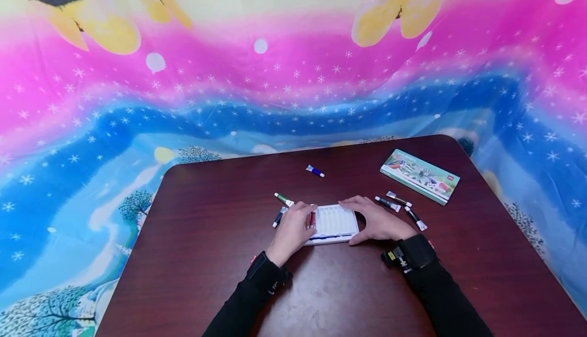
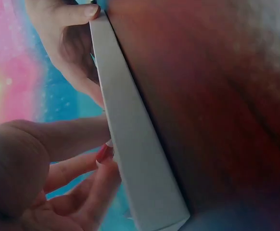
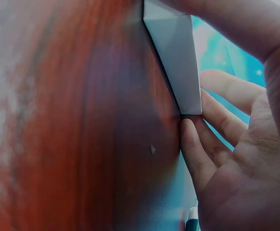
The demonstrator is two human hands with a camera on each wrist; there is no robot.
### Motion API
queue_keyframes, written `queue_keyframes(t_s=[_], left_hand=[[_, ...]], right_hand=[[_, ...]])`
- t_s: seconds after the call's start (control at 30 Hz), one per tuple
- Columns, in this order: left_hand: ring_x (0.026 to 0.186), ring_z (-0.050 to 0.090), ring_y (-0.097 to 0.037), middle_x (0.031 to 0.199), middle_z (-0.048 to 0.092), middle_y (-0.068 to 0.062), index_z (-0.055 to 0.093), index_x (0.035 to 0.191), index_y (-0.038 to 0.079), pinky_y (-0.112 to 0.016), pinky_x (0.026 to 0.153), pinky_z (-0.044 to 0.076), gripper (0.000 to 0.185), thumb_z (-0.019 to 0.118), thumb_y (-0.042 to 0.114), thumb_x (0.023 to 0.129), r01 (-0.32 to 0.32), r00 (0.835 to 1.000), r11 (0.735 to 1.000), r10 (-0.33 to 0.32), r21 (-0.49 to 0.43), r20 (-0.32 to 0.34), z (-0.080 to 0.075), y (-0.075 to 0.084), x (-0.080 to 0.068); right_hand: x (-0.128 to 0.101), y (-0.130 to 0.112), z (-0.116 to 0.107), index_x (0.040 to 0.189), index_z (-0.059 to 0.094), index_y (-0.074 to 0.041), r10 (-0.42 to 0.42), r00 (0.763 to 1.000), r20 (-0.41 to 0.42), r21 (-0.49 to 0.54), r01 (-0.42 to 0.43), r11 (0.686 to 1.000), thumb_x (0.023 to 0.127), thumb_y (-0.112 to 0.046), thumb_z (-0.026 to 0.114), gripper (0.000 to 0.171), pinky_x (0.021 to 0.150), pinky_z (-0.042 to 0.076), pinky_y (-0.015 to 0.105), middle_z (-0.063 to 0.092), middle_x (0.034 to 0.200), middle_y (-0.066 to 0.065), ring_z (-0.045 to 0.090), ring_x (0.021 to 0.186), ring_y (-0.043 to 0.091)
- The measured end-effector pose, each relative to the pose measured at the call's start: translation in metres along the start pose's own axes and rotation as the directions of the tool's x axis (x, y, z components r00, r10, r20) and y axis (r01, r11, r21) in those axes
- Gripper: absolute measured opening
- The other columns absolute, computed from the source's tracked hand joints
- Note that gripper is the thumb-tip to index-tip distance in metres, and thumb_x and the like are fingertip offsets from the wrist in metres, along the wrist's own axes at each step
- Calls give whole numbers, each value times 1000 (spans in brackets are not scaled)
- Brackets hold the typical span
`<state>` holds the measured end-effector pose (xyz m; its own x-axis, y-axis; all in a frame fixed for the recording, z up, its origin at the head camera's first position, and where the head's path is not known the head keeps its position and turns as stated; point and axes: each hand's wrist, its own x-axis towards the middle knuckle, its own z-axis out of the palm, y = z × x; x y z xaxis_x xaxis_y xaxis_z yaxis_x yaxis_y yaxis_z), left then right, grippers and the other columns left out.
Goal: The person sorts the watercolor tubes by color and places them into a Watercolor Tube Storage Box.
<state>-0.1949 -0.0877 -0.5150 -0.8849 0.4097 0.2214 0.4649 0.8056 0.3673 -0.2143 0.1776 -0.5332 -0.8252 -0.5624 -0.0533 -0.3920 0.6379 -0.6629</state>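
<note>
A white plastic tray (image 1: 335,222) with narrow slots lies on the table in front of me. Over its left end is my left hand (image 1: 290,231), whose fingers pinch a small red paint tube (image 2: 104,152) at the tray's edge in the left wrist view. Red tubes (image 1: 312,219) show in the leftmost slots, partly covered by that hand. My right hand (image 1: 377,219) grips the tray's right end, thumb at the near corner and fingers toward the far edge. Left of the tray are a green paint tube (image 1: 284,199) and a dark blue one (image 1: 278,217).
Farther back lies a blue tube (image 1: 315,171). Three tubes, among them a dark one (image 1: 388,204), are scattered right of my right hand. A green illustrated box (image 1: 419,176) sits at the back right of the brown table (image 1: 220,214). A patterned cloth (image 1: 257,87) hangs behind.
</note>
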Motion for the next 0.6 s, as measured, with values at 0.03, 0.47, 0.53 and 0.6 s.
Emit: queue_keyframes(t_s=[0.03, 0.47, 0.53, 0.6], left_hand=[[94, 58, -20, 105, 64, -5, 67, 122, 9, -34, 82, 48, 57, 85, 21, 69, 7, 1000, 1000, -7, 7, 4, 0, -1, 0], [99, 49, -24, 105, 59, -6, 69, 121, 18, -39, 84, 42, 49, 76, 37, 76, 54, 997, 988, -61, 146, 44, 1, 0, -2], [97, 49, -24, 102, 58, -6, 71, 117, 20, -38, 81, 42, 44, 76, 37, 76, 63, 997, 984, -70, 166, 32, 2, 2, -2], [95, 48, -24, 100, 56, -5, 72, 115, 21, -37, 80, 42, 42, 74, 38, 77, 63, 997, 979, -69, 192, 24, 2, 3, -2]], right_hand=[[0, 0, 0, 146, 42, -25, 0, 1000, 0, -1, 0, 1000, 64, -48, 86, 95, 97, 42, 44, 42, 140, -3, 39, 123, 18], [2, -2, 0, 146, 41, -22, -2, 1000, 7, -10, 2, 1000, 64, -48, 86, 97, 97, 43, 45, 42, 140, 0, 39, 123, 21], [2, -1, 0, 146, 41, -22, -1, 1000, 2, -10, 1, 1000, 63, -48, 86, 98, 96, 43, 45, 42, 140, 0, 40, 123, 21], [2, -1, 0, 146, 42, -21, -6, 1000, 0, -11, 6, 1000, 64, -48, 86, 98, 96, 43, 46, 42, 140, 1, 40, 123, 22]])
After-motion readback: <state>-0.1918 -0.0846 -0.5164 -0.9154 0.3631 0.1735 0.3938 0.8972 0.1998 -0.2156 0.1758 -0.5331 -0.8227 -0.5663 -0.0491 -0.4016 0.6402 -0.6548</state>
